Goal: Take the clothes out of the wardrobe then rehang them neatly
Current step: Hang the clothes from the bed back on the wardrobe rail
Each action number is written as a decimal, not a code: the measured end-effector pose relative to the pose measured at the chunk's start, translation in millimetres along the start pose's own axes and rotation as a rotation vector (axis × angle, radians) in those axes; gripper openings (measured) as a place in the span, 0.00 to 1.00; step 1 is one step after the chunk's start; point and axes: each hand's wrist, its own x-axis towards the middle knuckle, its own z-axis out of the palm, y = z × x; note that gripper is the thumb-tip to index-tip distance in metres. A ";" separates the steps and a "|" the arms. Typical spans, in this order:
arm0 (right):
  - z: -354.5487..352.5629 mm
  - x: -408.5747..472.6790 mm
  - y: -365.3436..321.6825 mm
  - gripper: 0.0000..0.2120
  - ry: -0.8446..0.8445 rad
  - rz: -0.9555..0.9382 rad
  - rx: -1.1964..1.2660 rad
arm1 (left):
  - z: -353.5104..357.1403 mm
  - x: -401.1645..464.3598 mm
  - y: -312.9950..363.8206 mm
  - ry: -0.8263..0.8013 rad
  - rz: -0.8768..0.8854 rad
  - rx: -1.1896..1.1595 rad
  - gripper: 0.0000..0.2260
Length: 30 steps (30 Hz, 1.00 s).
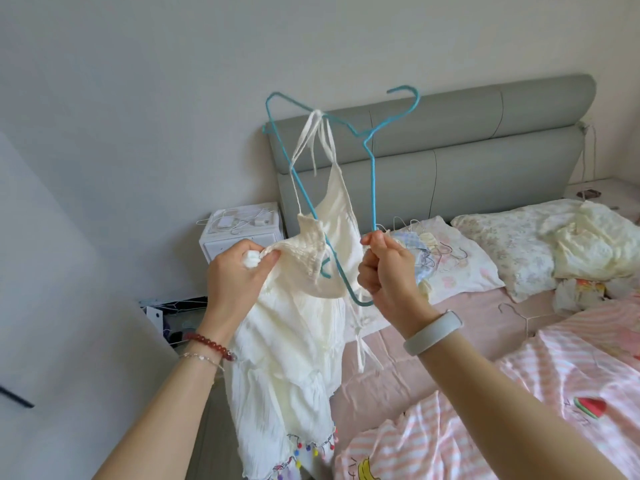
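A cream strappy dress (pixel 291 351) with coloured pom-poms on its hem hangs in front of me. One tied strap is looped over a turquoise wire hanger (pixel 372 150), which stands tilted on its side, hook up at the right. My left hand (pixel 239 275) grips the bunched top edge of the dress. My right hand (pixel 388 268) is clenched round the hanger's lower wire. Other clothes with wire hangers (pixel 420 244) lie piled on a pillow behind my right hand.
A bed with a pink sheet (pixel 398 355) and a striped quilt (pixel 540 393) fills the right side, against a grey headboard (pixel 485 157). A white bedside cabinet (pixel 239 230) stands by the wall. A bare wire hanger (pixel 519 315) lies on the bed.
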 end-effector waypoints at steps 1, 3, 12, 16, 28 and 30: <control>-2.3 -0.9 -6.3 0.15 -0.018 0.063 0.022 | 0.6 0.1 -1.7 0.025 -0.005 0.052 0.10; -9.8 -2.7 -18.7 0.16 -0.040 0.164 0.035 | 2.8 0.4 -6.7 0.069 -0.039 0.118 0.09; -63.0 -5.2 -45.5 0.15 -0.004 0.217 -0.352 | 14.5 1.7 -27.1 0.187 -0.275 0.182 0.08; -89.8 4.6 -54.5 0.14 0.174 -0.137 -0.886 | 4.7 -7.4 -37.4 0.205 -0.381 0.059 0.08; -139.4 -46.8 16.2 0.14 0.113 -0.345 -1.278 | -2.0 -107.7 -23.3 -0.086 -0.527 -0.294 0.06; -147.3 -69.0 38.9 0.13 0.125 -0.330 -1.284 | -3.9 -129.3 -21.2 -0.128 -0.541 -0.301 0.07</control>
